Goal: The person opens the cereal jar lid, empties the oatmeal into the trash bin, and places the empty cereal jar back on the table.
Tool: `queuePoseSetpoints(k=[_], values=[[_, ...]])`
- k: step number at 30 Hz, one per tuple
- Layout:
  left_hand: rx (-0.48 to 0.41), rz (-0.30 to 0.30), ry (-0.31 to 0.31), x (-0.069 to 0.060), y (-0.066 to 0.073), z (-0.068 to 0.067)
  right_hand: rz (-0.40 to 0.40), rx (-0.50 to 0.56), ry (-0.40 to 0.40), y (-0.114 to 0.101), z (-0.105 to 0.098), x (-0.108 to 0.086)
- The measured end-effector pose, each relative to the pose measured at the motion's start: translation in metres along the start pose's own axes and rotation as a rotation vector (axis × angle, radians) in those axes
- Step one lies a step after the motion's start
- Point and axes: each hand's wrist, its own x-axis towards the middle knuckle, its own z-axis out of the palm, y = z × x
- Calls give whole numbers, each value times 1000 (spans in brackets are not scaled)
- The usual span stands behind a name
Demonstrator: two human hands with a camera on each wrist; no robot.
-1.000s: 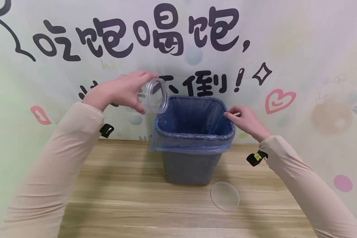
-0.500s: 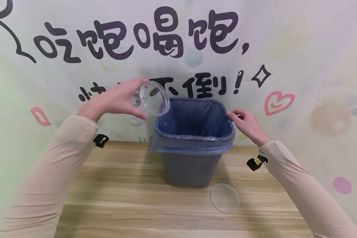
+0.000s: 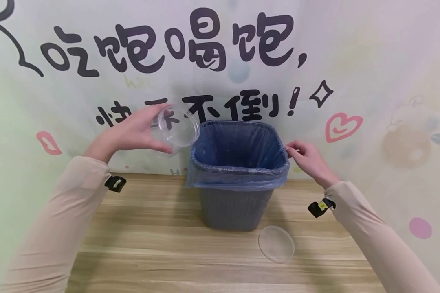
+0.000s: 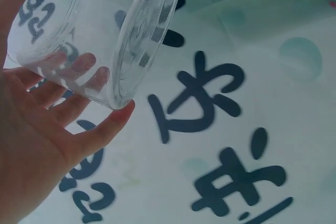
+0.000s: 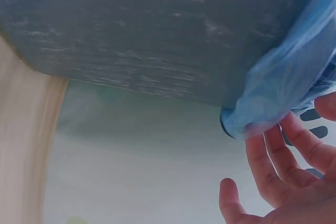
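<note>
My left hand (image 3: 139, 130) grips a clear plastic jar (image 3: 177, 126) just left of the bin's rim. The jar lies tilted on its side, with its open mouth facing right and toward me. In the left wrist view, fingers show through the jar's see-through wall (image 4: 100, 40), and no contents are visible in it. My right hand (image 3: 309, 160) is at the right side of the grey bin (image 3: 238, 209). Its fingertips touch the hem of the blue bag (image 5: 273, 87) lining the bin, while the thumb stands apart from the bag.
A round clear lid (image 3: 276, 244) lies flat on the wooden table (image 3: 150, 244), in front of the bin and to its right. Behind the bin hangs a pale cloth backdrop (image 3: 370, 61) with black lettering and coloured shapes.
The left hand has drawn the jar left and down, away from the bin, and its mouth has turned more toward me. The right hand has slipped outward from the bin's rim.
</note>
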Motion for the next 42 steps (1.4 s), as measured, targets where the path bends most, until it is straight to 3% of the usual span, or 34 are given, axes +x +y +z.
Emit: queuePoseSetpoints(k=[6,14,18,26,29,42], values=[[-23,-39,30,-14,-14,8,17,26,-56,13,7,-12],[-36,-113,45,-30,-24,15,-7,54,-37,25,14,-20],[-68,-104,37,-38,-30,24,4,68,-37,32,18,-26],[-134,-15,53,-52,-46,48,34,133,-81,46,31,-37],[-162,-2,60,-53,-49,55,9,154,-76,49,34,-40],[-253,-90,9,-64,-53,73,-37,144,-103,55,39,-53]])
